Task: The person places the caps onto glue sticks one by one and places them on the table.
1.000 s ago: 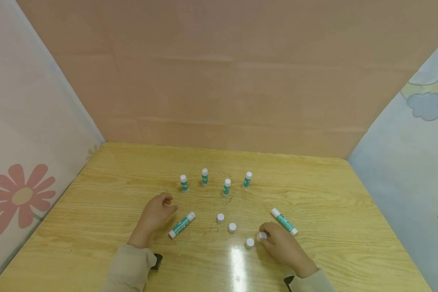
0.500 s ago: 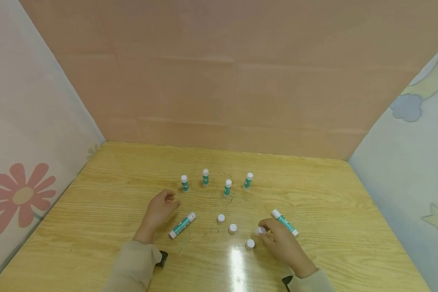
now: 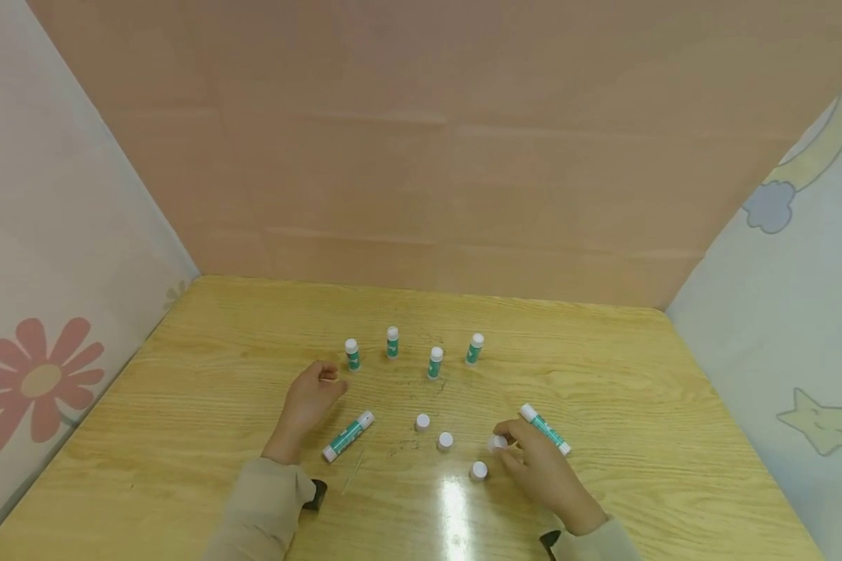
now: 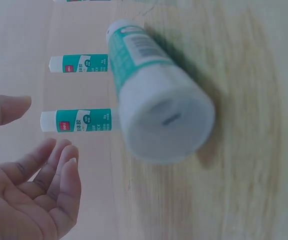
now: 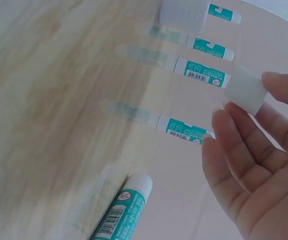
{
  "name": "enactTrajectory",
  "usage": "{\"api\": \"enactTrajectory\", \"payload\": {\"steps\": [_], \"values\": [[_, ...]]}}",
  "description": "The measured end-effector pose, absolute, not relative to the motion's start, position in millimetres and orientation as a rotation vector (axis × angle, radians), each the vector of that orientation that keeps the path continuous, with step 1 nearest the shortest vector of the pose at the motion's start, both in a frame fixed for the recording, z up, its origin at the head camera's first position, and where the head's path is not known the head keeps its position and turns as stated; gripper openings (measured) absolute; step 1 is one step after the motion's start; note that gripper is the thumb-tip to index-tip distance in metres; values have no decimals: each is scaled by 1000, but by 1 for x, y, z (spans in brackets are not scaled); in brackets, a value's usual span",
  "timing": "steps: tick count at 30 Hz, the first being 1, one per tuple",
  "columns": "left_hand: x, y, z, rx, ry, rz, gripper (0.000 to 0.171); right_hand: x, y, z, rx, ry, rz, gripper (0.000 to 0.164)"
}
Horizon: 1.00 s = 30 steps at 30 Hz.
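My right hand [image 3: 543,467] pinches a small white cap [image 5: 245,91] between thumb and fingers, with the cap held above the tabletop in the right wrist view. Beside that hand a green-and-white glue stick [image 3: 546,429] lies on its side. My left hand [image 3: 310,397] holds nothing; its fingers are relaxed and slightly bent, thumb apart in the left wrist view. Just to its right lies another glue stick [image 3: 348,436], its white end [image 4: 169,117] large in the left wrist view. Three more white caps [image 3: 445,442] stand in a slanting row between the hands.
Several glue sticks [image 3: 435,364] stand upright farther back on the wooden table [image 3: 589,351]. A thin pale strip [image 3: 353,471] lies near the left glue stick. A brown backdrop [image 3: 421,156] rises behind, with patterned side panels [image 3: 14,195] left and right.
My right hand has raised the white cap from beside the nearest cap and shifted slightly forward and left. My left hand has moved a little forward and right, still holding nothing.
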State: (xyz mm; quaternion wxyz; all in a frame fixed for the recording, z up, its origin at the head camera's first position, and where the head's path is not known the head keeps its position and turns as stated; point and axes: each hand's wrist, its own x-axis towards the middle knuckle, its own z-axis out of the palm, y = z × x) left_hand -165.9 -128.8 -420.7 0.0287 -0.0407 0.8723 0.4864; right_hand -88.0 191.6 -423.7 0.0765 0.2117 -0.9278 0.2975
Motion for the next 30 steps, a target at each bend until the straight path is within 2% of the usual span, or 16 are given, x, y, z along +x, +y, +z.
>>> {"api": "enactTrajectory", "payload": {"steps": [10, 30], "values": [[-169, -126, -420, -161, 2681, 1641, 38, -91, 183, -418, 595, -2728, 918, 24], [-176, -120, -425, -230, 2592, 1731, 42, -93, 175, -416, 752, -2518, 835, 27]]}}
